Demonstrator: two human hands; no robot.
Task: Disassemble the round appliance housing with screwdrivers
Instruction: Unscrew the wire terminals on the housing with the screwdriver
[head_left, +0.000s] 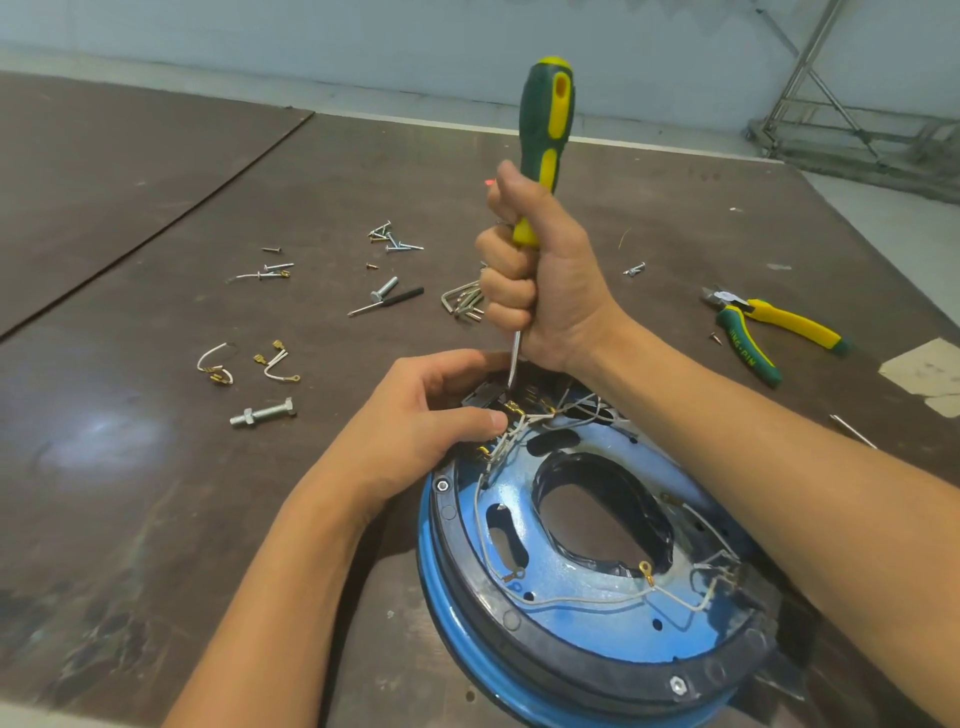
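Right hand (540, 280) is clenched around a green-and-yellow screwdriver (548, 104), held upright with its thin steel shaft pointing down into a black block (480, 397) on the far rim of the round housing (571, 577). Left hand (431, 415) grips that block, thumb beside white wires (511, 436) with brass ends. Glossy blue metal ringed in black plastic, the housing lies flat on the scuffed brown counter (156, 467), near its front edge.
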